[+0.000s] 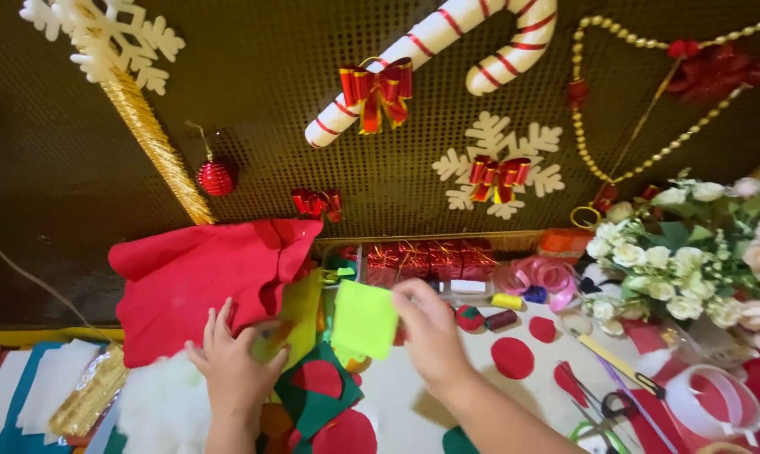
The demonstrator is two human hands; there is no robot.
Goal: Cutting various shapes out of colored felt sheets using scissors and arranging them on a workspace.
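Note:
My right hand (430,332) pinches a light green felt square (363,319) and holds it up above the table. My left hand (233,361) rests on a pile of felt, fingers pressing a yellow-green felt piece (300,315) beside a big red felt sheet (195,282). Under both hands lies a dark green felt piece (312,403) with red circles on it.
Red felt circles (512,357) dot the white table. Scissors (603,408) and a craft knife (615,363) lie at right, near a white flower bouquet (683,261). Thread spools (506,301), red gift boxes (430,261) and pink ribbon (540,276) sit behind. White stuffing (157,403) lies at left.

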